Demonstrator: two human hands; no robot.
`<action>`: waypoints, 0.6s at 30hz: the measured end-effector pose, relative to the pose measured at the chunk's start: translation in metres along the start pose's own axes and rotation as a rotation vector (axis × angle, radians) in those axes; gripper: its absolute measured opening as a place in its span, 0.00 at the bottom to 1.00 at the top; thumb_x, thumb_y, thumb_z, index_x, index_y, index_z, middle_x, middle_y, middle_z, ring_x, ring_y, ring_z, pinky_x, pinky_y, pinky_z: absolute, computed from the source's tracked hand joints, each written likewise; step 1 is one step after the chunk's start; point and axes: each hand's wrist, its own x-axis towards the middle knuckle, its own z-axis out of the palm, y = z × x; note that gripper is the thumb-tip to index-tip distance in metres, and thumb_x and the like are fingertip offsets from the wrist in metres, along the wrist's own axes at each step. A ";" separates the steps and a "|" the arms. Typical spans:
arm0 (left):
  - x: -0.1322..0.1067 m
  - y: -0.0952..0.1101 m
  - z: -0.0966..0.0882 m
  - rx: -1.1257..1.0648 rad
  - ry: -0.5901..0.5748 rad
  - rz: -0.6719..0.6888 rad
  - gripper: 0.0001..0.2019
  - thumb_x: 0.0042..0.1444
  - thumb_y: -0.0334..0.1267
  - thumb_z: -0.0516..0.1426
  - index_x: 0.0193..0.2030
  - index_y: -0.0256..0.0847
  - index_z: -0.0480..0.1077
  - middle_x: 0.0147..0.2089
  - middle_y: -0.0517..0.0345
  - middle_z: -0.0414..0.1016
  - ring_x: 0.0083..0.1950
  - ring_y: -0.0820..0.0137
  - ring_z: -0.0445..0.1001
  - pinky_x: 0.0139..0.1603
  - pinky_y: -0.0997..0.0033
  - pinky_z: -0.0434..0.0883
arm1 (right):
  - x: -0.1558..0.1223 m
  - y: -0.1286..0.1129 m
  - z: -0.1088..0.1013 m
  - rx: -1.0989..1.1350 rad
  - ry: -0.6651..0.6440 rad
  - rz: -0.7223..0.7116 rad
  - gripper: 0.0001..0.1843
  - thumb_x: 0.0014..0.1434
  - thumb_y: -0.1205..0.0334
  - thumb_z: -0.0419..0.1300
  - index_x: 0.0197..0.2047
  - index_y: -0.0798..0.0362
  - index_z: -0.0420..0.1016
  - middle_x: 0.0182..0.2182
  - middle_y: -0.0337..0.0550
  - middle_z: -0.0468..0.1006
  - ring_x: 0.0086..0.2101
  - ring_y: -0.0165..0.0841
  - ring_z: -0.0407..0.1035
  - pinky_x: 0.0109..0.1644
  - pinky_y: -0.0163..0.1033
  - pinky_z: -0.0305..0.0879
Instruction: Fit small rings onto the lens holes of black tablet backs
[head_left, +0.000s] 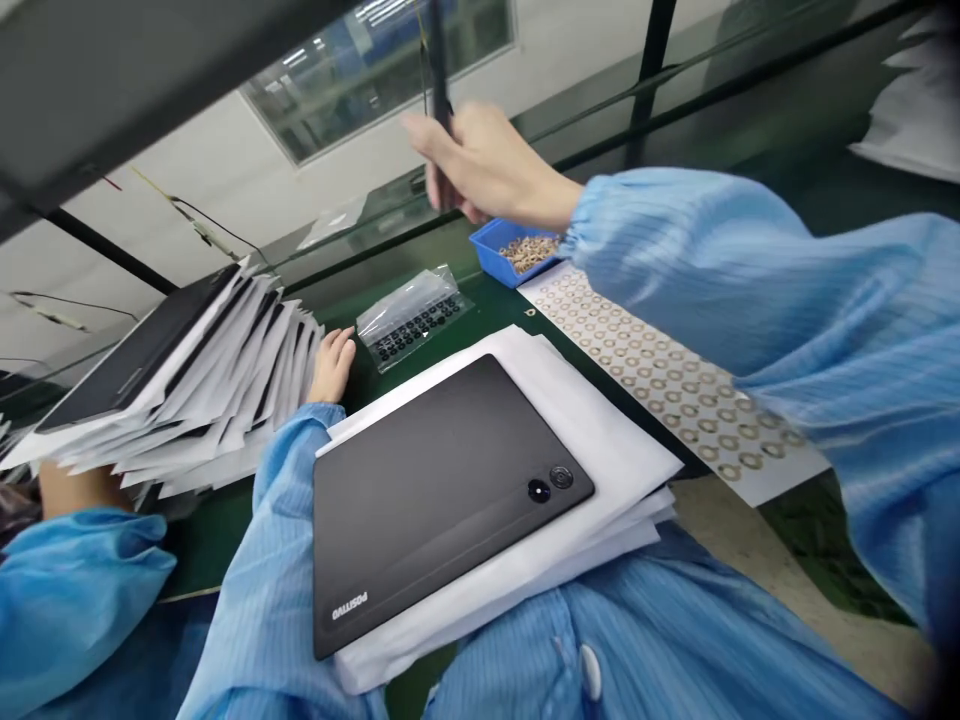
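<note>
My right hand [487,165] is raised high and shut on thin black tweezers [439,100], above a blue plastic tray [496,250] of small brass-coloured rings. Below it, a sheet of similar rings [667,370] runs along the bench. My left hand [331,366] rests on the green bench mat [202,545], holding nothing, close to a clear plastic bag of black rings [412,318]. A dark grey Positivo tablet [442,500] lies face down on white paper sheets [600,470] in front of me, its camera lenses showing.
A fanned stack of tablets in white paper [180,390] stands at the left, with a co-worker's hand [75,490] and blue sleeve [75,590] below it. A glass panel on dark frame posts [645,80] runs behind the bench. More white paper [911,110] lies far right.
</note>
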 end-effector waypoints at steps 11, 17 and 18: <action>0.052 0.087 -0.007 -0.080 -0.511 0.439 0.14 0.63 0.45 0.53 0.47 0.37 0.71 0.48 0.52 0.74 0.50 0.65 0.73 0.52 0.56 0.69 | -0.021 0.098 0.029 -0.183 -0.315 0.375 0.20 0.65 0.57 0.50 0.24 0.58 0.69 0.22 0.45 0.78 0.24 0.29 0.74 0.29 0.31 0.70; 0.044 0.066 0.042 -0.103 -0.448 0.567 0.15 0.63 0.41 0.54 0.55 0.38 0.66 0.58 0.49 0.66 0.59 0.59 0.65 0.58 0.48 0.63 | -0.001 0.126 0.058 -0.363 -0.484 0.267 0.12 0.61 0.57 0.57 0.37 0.59 0.73 0.34 0.41 0.77 0.35 0.30 0.72 0.42 0.41 0.70; 0.041 0.062 0.048 -0.103 -0.420 0.569 0.16 0.63 0.40 0.54 0.55 0.39 0.66 0.58 0.49 0.66 0.59 0.59 0.65 0.58 0.48 0.63 | 0.002 0.132 0.060 -0.384 -0.515 0.252 0.12 0.61 0.57 0.57 0.39 0.59 0.73 0.36 0.42 0.76 0.37 0.31 0.72 0.43 0.43 0.70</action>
